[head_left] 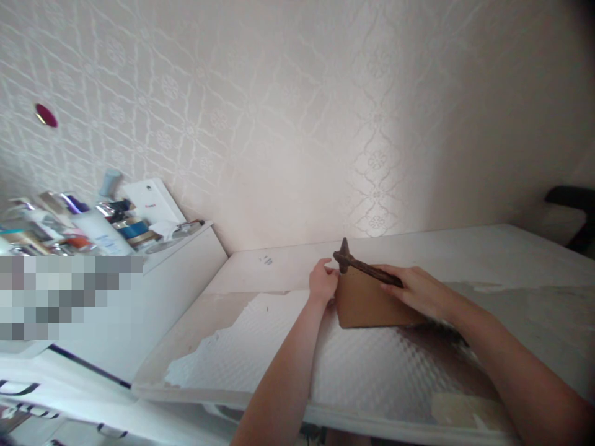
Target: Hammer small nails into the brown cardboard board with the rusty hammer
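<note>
My right hand [413, 288] is wrapped around the handle of a dark, worn hammer [372, 271]. The hammer's head is at the far left corner of a flat brown board [372, 303], just beside my left hand [324, 282]. With curled fingers, my left hand grips the board's left edge near that corner; its fingertips are partly hidden, so a small item between them cannot be ruled out. The board lies on a white table with a torn, textured covering [260, 334]. Some tiny metal pieces [267, 260] lie on the tabletop to the left.
To the left stands a white cabinet [153, 297] crowded with bottles, jars and a white box [155, 201]. A patterned wall [279, 124] rises behind the table. Something black [569, 198] juts in at the far right. Drawers with dark handles [111, 430] sit at the lower left.
</note>
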Available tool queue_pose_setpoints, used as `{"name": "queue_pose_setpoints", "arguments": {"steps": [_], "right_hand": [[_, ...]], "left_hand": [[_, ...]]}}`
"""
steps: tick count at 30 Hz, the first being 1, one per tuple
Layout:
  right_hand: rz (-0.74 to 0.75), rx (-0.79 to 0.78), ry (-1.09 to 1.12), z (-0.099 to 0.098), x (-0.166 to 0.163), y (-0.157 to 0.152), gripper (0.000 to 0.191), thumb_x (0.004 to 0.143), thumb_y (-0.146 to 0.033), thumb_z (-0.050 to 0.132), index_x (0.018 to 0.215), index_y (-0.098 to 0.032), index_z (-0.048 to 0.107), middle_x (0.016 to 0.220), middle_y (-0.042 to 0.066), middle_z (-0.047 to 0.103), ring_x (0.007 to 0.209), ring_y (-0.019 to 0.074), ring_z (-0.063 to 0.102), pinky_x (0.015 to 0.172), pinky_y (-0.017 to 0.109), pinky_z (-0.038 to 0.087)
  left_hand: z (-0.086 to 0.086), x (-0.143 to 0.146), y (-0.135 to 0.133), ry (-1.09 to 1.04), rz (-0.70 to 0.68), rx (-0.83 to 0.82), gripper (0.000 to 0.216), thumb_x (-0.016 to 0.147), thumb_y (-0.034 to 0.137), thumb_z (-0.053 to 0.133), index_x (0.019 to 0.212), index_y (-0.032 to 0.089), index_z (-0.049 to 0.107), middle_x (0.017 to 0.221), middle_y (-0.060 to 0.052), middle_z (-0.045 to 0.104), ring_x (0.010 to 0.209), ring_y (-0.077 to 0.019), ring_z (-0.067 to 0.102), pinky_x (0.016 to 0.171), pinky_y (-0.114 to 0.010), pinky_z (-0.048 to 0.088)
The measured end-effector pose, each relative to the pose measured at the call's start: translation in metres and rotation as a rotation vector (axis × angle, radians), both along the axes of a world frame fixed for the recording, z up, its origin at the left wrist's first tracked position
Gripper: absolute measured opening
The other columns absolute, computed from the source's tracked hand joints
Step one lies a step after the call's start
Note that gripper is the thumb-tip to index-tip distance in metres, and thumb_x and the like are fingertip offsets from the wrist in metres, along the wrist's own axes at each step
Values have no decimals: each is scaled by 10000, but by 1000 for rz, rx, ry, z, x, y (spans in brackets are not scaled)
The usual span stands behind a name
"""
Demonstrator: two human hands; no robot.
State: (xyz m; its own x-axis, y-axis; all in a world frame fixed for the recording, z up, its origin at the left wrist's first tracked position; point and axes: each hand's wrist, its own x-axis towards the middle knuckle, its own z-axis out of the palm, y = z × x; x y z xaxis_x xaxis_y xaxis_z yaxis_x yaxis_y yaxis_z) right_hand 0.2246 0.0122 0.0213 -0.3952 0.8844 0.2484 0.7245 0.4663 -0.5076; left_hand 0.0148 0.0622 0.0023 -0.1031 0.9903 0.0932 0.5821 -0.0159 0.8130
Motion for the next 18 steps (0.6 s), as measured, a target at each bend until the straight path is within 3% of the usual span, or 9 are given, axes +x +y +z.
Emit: {"name": "queue_pose_setpoints", "arguments": {"steps": [18], "right_hand": [[-11, -12, 10, 1, -1, 0, 451, 814, -247, 456, 1261, -270, 514, 1150, 18, 642, 1008, 247, 607, 866, 351, 468]], "left_hand": [[1, 0, -1, 0, -4, -2, 378, 758, 124, 572, 1131, 180, 551, 902, -53, 697, 871, -154, 628, 803, -256, 449]]}}
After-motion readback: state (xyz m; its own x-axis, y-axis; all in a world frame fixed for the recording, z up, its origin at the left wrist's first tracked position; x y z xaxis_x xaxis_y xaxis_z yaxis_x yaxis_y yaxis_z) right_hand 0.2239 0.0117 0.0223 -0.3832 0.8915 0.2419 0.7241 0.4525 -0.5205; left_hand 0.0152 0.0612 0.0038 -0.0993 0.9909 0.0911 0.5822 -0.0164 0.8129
